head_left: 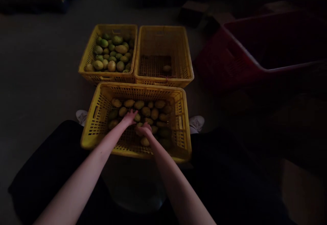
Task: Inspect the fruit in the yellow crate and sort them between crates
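Both my hands reach into a yellow plastic crate point(141, 155) between my legs, where yellowish-green oval fruit, which look like mangoes point(160, 104), cover part of the bottom. My left hand point(129, 117) is among them near the middle, fingers spread, beside a mango point(137, 118) that it may be touching. Just to the right and nearer to me, my right hand point(146, 129) is closed around a mango point(139, 129). Its fingertips are partly hidden. Another mango point(144, 141) lies below my right hand in the crate.
Behind stand two more yellow crates: the left crate point(107, 75) holds many green and yellow mangoes, the right crate point(163, 30) a single mango point(167, 68). A large red bin point(230, 61) is at the right. Dark boxes point(194, 12) lie further back. The light is dim.
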`<state>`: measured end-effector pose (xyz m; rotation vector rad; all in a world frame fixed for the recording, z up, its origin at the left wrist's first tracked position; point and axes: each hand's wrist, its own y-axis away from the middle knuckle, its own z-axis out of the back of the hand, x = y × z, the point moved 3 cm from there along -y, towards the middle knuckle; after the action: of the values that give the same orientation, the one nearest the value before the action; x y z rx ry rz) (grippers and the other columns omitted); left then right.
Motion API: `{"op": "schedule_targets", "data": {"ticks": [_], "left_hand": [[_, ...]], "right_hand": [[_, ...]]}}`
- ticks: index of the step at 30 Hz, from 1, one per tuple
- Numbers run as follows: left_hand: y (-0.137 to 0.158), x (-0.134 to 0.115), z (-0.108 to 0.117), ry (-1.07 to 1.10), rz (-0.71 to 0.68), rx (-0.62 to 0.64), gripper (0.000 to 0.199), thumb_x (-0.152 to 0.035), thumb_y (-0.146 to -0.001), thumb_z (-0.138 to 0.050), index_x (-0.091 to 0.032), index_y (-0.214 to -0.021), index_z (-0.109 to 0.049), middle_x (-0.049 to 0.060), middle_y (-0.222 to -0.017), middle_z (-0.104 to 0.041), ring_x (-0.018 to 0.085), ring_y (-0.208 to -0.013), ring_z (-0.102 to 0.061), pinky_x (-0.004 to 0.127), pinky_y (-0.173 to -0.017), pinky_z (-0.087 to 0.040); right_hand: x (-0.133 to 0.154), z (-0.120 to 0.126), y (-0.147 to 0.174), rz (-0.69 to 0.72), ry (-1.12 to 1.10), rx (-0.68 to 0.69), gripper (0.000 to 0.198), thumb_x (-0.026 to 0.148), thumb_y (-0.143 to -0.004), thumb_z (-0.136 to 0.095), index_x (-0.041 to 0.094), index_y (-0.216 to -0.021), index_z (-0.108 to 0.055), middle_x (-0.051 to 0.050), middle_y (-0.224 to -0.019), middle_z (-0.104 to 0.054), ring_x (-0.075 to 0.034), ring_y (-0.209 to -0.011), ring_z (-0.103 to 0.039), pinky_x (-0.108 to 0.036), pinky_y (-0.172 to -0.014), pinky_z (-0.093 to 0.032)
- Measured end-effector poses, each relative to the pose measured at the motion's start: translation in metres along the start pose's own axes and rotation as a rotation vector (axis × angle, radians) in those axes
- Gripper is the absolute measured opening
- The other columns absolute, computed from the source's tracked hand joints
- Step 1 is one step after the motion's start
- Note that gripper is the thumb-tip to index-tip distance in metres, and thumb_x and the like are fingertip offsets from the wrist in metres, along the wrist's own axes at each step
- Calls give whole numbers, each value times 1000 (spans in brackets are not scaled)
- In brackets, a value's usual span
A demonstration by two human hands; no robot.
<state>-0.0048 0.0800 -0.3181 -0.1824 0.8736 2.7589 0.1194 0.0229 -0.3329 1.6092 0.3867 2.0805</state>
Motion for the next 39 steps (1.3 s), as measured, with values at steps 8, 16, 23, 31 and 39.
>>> {"op": "schedule_targets", "data": {"ticks": [8, 16, 23, 31, 39], "left_hand": [[106, 10, 156, 810, 106, -417, 61, -61, -71, -69, -17, -113, -63, 14, -109, -71, 33, -111, -63, 37, -90, -50], [257, -21, 191, 1992, -276, -75, 68, -71, -84, -41, -13, -112, -62, 10, -80, -71, 24, -75, -69, 45, -77, -58], [261, -78, 177, 2083, -496, 52, 52, -58, -85, -45, -15, -110, -62, 12, -97, -74, 26, -98, -70, 43, -84, -57], [230, -68, 155, 1831, -288, -263, 58, -74, -80, -31, -25, -89, -61, 10, -99, -74, 29, -113, -64, 46, -95, -53], [231, -66, 168, 2071, -225, -341, 42, -61, -76, -48, -21, -81, -61, 9, -84, -73, 28, -98, -69, 42, -78, -59]], "right_hand": [[106, 69, 64, 78, -66, -26, 46, 26, -52, -81, 25, -86, -50, 1, -83, -63, -22, -85, -65, -30, -66, -54], [207, 93, 170, 310, -481, 321, 19, 36, -77, -59, 26, -93, -54, 3, -82, -66, -13, -69, -66, -26, -59, -57], [210, 121, 206, 297, -813, 577, 31, 48, -78, -57, 19, -90, -64, -6, -75, -72, -22, -72, -70, -33, -63, -57], [194, 115, 204, 406, -632, 431, 45, 47, -63, -62, 20, -100, -63, -10, -94, -74, -25, -75, -67, -34, -58, -53], [194, 105, 197, 338, -740, 302, 43, 56, -75, -56, 18, -90, -70, -7, -75, -72, -23, -66, -66, -32, -58, -52]]}}
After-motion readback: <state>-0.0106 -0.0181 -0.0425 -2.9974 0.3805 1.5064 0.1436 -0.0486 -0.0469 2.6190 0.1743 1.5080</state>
